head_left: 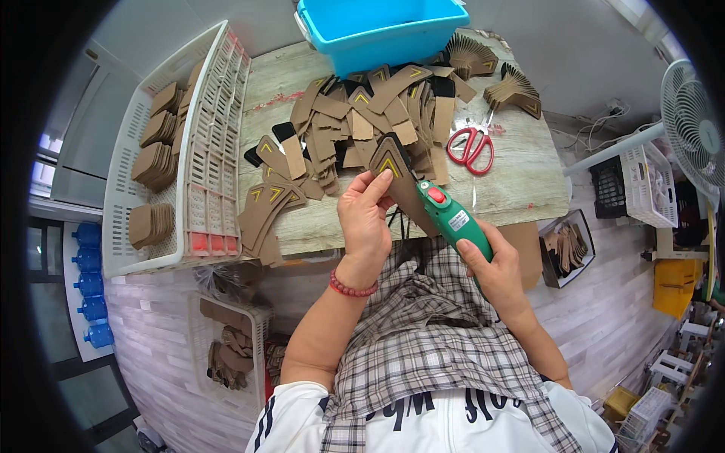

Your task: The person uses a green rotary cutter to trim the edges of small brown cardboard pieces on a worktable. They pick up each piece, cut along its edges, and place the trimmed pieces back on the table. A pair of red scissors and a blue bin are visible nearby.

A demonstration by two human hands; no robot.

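My left hand pinches a brown stitched fabric piece with a yellow V mark, thumb on top, above the table's near edge. It looks like a shoe-upper part. In my right hand is a green handheld power tool with a red switch, fingers wrapped round its body. The tool's tip meets or lies very close to the piece's right edge; whether it touches is unclear. Beyond both hands lies a heap of similar brown pieces, some with black ends. Several marked pieces lie to the left.
Red-handled scissors lie right of the heap. Fanned stacks sit at the far right of the table. A blue bin stands at the back, a white crate of stacked pieces at left. A fan stands at right.
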